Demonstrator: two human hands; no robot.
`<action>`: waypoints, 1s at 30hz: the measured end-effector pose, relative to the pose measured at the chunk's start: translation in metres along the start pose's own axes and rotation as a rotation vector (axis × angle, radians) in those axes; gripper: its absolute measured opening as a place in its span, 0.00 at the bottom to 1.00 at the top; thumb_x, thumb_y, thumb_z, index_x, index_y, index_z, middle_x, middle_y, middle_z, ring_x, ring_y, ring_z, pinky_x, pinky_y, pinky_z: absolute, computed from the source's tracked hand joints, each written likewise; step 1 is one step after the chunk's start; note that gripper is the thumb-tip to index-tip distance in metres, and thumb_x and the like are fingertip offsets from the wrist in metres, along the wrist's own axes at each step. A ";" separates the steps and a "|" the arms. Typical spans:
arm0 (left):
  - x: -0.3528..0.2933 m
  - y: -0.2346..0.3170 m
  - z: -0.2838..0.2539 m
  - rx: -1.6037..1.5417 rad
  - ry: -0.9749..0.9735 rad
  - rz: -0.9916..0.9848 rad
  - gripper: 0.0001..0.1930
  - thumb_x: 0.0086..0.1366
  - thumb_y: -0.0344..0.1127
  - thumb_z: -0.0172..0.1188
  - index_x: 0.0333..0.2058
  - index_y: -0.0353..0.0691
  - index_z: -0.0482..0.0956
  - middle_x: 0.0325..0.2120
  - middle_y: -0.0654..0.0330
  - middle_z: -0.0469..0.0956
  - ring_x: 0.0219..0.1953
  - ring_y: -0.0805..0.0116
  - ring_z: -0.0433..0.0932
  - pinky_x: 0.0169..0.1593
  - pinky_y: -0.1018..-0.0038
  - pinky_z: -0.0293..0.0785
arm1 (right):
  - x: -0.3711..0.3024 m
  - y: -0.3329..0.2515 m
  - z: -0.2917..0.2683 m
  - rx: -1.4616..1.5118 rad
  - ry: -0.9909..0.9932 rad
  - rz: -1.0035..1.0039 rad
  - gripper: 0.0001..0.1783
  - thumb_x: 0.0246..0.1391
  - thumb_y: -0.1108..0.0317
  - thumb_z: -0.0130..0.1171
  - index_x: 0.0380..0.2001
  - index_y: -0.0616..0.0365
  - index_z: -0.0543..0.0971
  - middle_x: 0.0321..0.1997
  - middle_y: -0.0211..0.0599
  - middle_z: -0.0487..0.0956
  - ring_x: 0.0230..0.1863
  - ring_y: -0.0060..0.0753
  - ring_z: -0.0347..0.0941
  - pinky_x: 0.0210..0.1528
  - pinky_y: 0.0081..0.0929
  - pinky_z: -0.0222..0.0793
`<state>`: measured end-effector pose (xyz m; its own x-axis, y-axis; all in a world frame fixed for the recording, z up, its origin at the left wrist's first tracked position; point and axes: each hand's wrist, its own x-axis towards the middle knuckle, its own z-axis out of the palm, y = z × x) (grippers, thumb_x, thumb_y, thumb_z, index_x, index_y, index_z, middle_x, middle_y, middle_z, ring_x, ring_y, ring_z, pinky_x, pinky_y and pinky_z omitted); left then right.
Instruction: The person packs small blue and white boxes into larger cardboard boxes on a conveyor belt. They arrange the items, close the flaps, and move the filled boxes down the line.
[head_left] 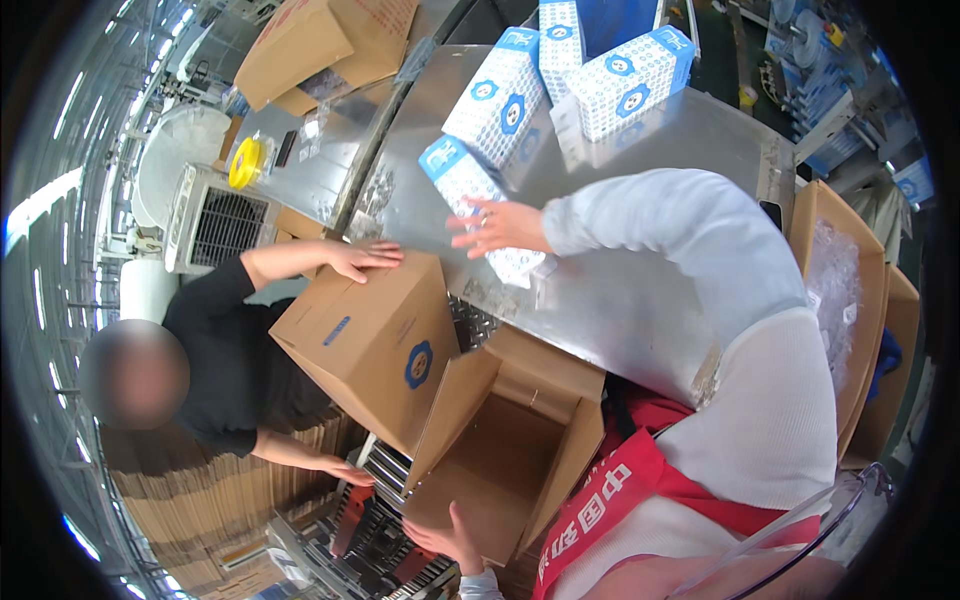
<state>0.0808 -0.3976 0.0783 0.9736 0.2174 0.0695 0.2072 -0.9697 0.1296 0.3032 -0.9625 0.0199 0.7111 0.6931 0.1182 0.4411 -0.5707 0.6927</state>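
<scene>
An open cardboard box point(500, 450) stands before me with its flaps raised, and only brown cardboard shows inside. My left hand point(445, 540) is at its near lower side, fingers stretched and thumb apart; whether it touches the cardboard I cannot tell. Over the metal table, my right hand point(500, 228) reaches across a white and blue patterned pack point(462, 180) with its fingers spread. That hand partly covers the pack, and contact is unclear. Beside the open box sits a closed cardboard carton point(370, 350) with a blue emblem; a co-worker's hand point(365, 260) rests on top.
More white and blue packs point(500, 95) stand at the table's point(640, 260) far end. The co-worker point(240, 350) in black is at the left, by stacked flat cardboard point(190, 490). Rollers point(385, 465) run beneath the boxes. At right is a carton of clear plastic wrap point(835, 290).
</scene>
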 end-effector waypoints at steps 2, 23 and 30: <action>0.013 0.114 -0.026 -0.160 0.000 0.472 0.57 0.52 0.53 0.74 0.69 0.29 0.48 0.68 0.35 0.46 0.70 0.34 0.42 0.69 0.46 0.44 | 0.002 0.011 0.027 0.680 0.003 -0.211 0.28 0.49 0.66 0.56 0.57 0.48 0.70 0.61 0.33 0.69 0.74 0.50 0.51 0.74 0.67 0.30; 0.036 0.257 -0.094 -0.869 -0.300 0.510 0.53 0.41 0.28 0.74 0.65 0.33 0.52 0.56 0.51 0.63 0.58 0.58 0.65 0.62 0.65 0.61 | -0.148 0.041 -0.058 1.128 -0.605 0.473 0.67 0.33 0.50 0.75 0.74 0.34 0.45 0.55 0.53 0.71 0.56 0.56 0.71 0.65 0.50 0.58; -0.018 0.067 -0.073 -0.404 -0.363 0.585 0.50 0.39 0.25 0.71 0.64 0.38 0.59 0.51 0.50 0.68 0.54 0.49 0.68 0.60 0.61 0.64 | -0.023 0.014 -0.118 2.379 -0.101 0.772 0.56 0.49 0.50 0.69 0.73 0.58 0.50 0.64 0.44 0.70 0.59 0.34 0.71 0.61 0.32 0.66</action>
<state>0.0699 -0.4587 0.1585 0.8984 -0.4319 -0.0800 -0.3303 -0.7843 0.5252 0.2284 -0.9346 0.1106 0.9401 0.2634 -0.2163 -0.2351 0.0416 -0.9711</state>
